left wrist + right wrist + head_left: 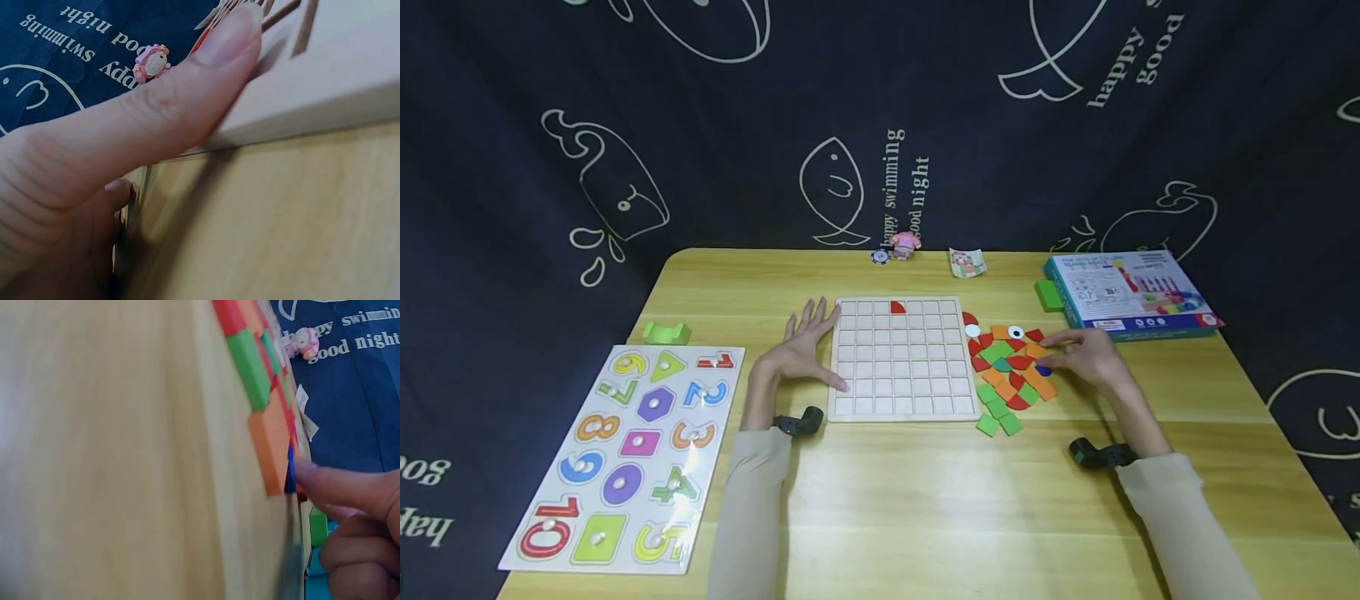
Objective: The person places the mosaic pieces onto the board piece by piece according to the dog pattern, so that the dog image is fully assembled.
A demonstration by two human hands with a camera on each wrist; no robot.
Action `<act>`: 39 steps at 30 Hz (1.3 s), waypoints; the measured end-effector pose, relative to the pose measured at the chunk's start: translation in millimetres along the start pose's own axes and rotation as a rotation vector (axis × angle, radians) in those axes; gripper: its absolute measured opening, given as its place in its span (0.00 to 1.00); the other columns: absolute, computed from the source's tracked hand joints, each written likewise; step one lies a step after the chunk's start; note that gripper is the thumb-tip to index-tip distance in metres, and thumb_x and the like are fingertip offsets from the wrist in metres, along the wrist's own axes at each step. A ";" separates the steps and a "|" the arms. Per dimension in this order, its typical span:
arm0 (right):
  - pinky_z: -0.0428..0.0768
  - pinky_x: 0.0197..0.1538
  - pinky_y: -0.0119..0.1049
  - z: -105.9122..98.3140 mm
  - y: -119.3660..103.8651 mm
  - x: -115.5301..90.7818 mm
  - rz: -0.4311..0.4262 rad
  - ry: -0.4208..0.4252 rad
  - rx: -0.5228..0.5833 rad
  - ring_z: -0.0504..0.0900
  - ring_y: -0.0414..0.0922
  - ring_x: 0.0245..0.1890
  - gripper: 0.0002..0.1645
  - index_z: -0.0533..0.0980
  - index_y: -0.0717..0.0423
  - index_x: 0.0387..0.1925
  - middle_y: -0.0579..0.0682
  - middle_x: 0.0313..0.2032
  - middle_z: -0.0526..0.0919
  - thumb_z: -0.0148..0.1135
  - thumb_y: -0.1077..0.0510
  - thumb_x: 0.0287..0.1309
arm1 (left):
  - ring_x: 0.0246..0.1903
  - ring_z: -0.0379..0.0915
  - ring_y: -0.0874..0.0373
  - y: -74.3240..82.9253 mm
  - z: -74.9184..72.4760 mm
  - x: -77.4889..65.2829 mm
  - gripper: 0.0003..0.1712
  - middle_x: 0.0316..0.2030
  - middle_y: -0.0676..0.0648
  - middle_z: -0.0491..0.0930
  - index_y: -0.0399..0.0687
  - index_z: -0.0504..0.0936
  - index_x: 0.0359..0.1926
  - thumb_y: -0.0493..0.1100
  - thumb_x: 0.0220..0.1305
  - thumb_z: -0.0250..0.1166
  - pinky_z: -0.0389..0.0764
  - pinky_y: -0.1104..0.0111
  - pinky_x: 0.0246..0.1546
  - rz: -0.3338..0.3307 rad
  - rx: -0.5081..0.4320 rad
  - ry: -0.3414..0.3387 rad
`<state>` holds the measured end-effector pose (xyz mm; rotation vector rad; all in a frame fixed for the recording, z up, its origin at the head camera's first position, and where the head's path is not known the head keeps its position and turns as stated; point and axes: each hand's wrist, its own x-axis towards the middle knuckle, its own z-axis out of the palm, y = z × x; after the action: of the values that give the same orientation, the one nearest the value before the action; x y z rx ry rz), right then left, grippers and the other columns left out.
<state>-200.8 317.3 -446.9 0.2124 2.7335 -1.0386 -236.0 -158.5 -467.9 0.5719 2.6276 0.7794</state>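
A pale square grid board (904,418) lies mid-table, with one red quarter-round tile (898,308) in its top row. My left hand (797,354) spreads along the board's left side, the thumb over its lower left edge and the fingers by its upper left corner. The left wrist view shows the thumb (181,100) across the board's rim. Right of the board is a cluster of red, orange, green and blue tiles (1000,403). My right hand (1090,357) reaches its right edge, thumb and index fingertips apart, the thumb right at a blue tile (290,470) beside an orange tile (270,447).
A number-and-shape puzzle board (707,417) lies at the left, a green block (666,333) behind it. At the back right sits a boxed set (1131,292) beside another green block (1049,296). A pink figurine (906,244) and a small card (967,263) are along the back edge.
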 end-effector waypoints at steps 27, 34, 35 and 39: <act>0.76 0.43 0.41 109.8 -170.8 65.6 -0.266 -0.184 0.101 0.75 0.47 0.36 0.14 0.85 0.53 0.40 0.53 0.53 0.82 0.74 0.56 0.49 | 0.75 0.13 0.47 -1.4 -1.6 0.5 0.84 0.76 0.44 0.22 0.55 0.34 0.77 0.68 0.27 0.80 0.22 0.47 0.74 0.006 0.006 -0.012; 0.61 0.22 0.30 126.2 -183.6 85.8 -0.260 -0.161 0.136 0.56 0.36 0.13 0.14 0.86 0.53 0.38 0.43 0.29 0.79 0.76 0.58 0.45 | 0.76 0.14 0.46 0.1 -0.8 1.5 0.84 0.76 0.43 0.23 0.55 0.34 0.77 0.68 0.27 0.80 0.22 0.47 0.74 0.008 0.019 0.000; 0.60 0.22 0.30 127.0 -184.0 86.7 -0.261 -0.165 0.138 0.56 0.36 0.13 0.15 0.86 0.53 0.39 0.44 0.30 0.81 0.76 0.58 0.45 | 0.76 0.14 0.46 -0.1 -0.8 1.5 0.84 0.76 0.43 0.24 0.54 0.34 0.77 0.68 0.27 0.80 0.22 0.47 0.74 0.008 0.023 0.001; 0.57 0.22 0.31 129.6 -184.4 90.0 -0.262 -0.172 0.156 0.53 0.36 0.14 0.15 0.86 0.51 0.39 0.46 0.38 0.86 0.77 0.58 0.45 | 0.76 0.14 0.47 -1.7 -1.3 1.5 0.84 0.76 0.44 0.24 0.54 0.35 0.77 0.68 0.26 0.80 0.22 0.48 0.75 -0.002 0.025 0.003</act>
<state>-307.6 99.4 -445.8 -0.2083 2.5735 -1.2736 -238.3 -159.6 -468.1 0.5756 2.6440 0.7483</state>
